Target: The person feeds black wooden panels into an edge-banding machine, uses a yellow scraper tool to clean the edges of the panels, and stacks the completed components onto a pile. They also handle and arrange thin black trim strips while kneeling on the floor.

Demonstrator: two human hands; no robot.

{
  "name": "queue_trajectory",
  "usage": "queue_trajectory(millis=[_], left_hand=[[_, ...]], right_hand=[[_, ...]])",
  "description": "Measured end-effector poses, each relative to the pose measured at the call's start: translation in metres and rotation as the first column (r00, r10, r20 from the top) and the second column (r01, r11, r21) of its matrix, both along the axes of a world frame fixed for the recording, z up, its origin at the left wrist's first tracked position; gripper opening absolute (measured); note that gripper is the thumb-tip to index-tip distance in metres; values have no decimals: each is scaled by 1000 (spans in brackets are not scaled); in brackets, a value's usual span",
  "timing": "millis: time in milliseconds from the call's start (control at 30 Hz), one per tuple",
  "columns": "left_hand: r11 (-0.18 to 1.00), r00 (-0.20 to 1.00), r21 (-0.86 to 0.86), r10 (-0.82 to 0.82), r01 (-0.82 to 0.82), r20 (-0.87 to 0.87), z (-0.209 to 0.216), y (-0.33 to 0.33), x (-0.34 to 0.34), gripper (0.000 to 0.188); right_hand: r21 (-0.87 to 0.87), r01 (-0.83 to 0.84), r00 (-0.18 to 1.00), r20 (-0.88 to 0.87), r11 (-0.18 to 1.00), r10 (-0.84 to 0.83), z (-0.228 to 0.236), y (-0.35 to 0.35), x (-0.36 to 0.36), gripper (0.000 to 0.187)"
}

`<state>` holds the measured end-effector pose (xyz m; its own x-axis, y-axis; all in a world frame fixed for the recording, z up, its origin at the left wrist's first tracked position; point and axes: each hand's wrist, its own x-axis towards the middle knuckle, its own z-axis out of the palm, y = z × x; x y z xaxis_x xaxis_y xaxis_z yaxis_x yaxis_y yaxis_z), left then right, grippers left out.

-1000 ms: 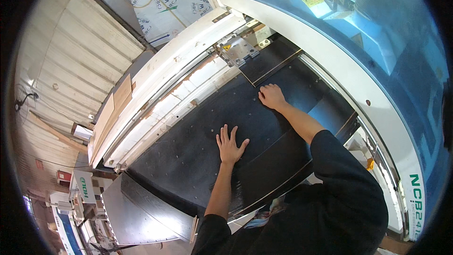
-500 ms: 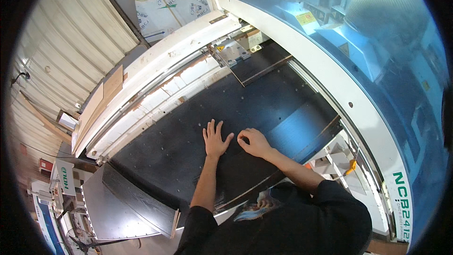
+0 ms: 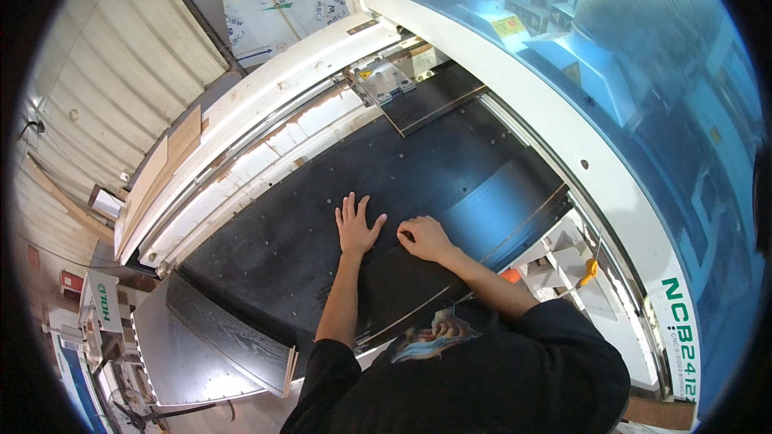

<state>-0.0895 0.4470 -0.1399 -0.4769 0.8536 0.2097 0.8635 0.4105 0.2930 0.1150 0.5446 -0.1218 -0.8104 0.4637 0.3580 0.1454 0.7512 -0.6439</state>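
A long black panel with a thin light-brown near edge lies along the front of a dark, spotted machine bed. My left hand is palm down with its fingers spread, at the panel's far side. To its right, my right hand rests over the same panel. Its fingers are curled in and the thumb bends round to form a loop. Nothing shows inside that loop, though the underside of the hand is hidden.
Another black board sits beside a metal clamp at the far end. A blue see-through cover borders the right. Stacked dark boards stand at lower left. A yellow-handled tool lies near the right rail.
The whole scene has shifted slightly left and up in the view. Both hands keep nearly the same pose, the left spread and the right curled.
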Motion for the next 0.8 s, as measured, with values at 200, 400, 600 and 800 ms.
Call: queue_trajectory(millis=[200,400,600,800], left_hand=[[1000,1000,15,-3,3,-1,-3,0,-1,74],[1000,1000,22,3,-3,-10,-4,-1,0,73],[1000,1000,10,11,-11,5,-1,0,1,72],[1000,1000,7,11,-11,9,-1,0,1,72]], right_hand=[[11,4,1000,-16,1000,-3,-2,0,-1,14],[-2,10,1000,-9,1000,-10,-4,0,-1,14],[-12,7,1000,5,1000,-7,-1,0,-1,14],[-17,12,1000,23,1000,-12,1,-1,-2,14]])
